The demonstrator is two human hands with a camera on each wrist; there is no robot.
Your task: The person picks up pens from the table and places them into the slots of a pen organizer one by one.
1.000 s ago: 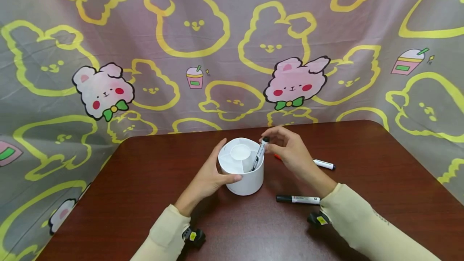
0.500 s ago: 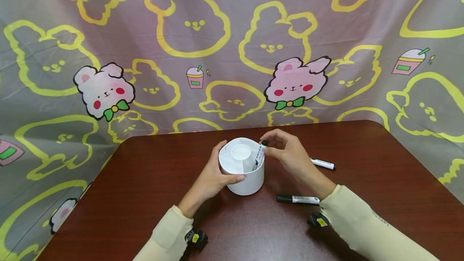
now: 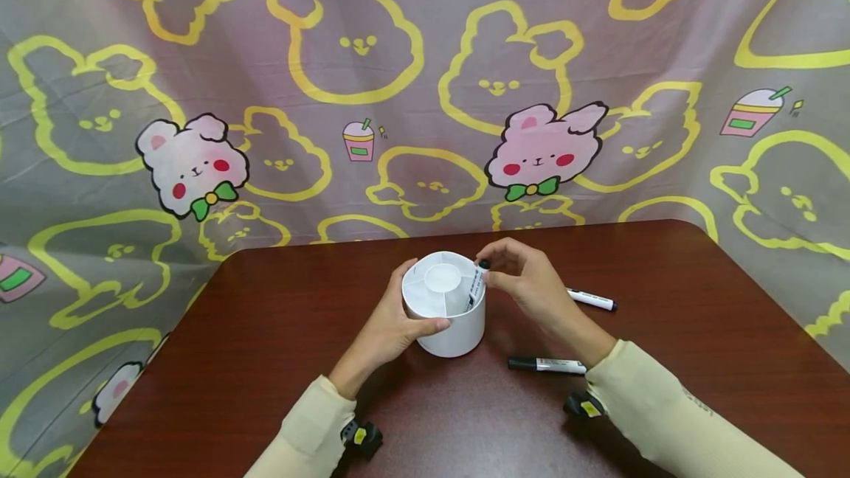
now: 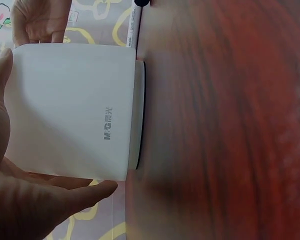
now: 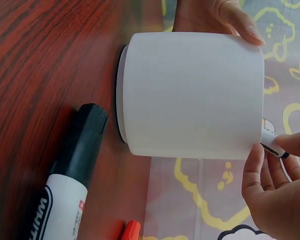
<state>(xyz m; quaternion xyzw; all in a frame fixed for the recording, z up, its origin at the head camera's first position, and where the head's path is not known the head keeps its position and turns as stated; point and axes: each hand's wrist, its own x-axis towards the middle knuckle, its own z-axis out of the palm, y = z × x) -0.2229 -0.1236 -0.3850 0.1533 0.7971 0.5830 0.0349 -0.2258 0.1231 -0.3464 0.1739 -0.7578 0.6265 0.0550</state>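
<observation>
My left hand (image 3: 392,319) grips a white round pen holder (image 3: 454,338) from its left side, thumb across the front and fingers round the back. The holder stands on the table, divided into compartments around a raised central cup (image 3: 442,279). My right hand (image 3: 527,279) is at its right rim. Thumb and fingers pinch the upper end of a black-ended white marker (image 3: 477,282), which leans inside the right compartment with its lower part in the holder. In the right wrist view only the marker's top (image 5: 272,142) shows above the rim. Printed lettering marks the holder's wall (image 4: 70,110) in the left wrist view.
A black-capped whiteboard marker (image 3: 547,365) lies on the dark red table (image 3: 279,316) near my right forearm. Farther back lies a white marker with a dark end (image 3: 592,299), partly behind my right hand. A red tip (image 5: 131,231) shows in the right wrist view. A patterned curtain (image 3: 425,94) hangs behind.
My right hand has lowered the marker slightly deeper into the holder's right compartment. The left hand keeps its grip on the holder, which stays in place.
</observation>
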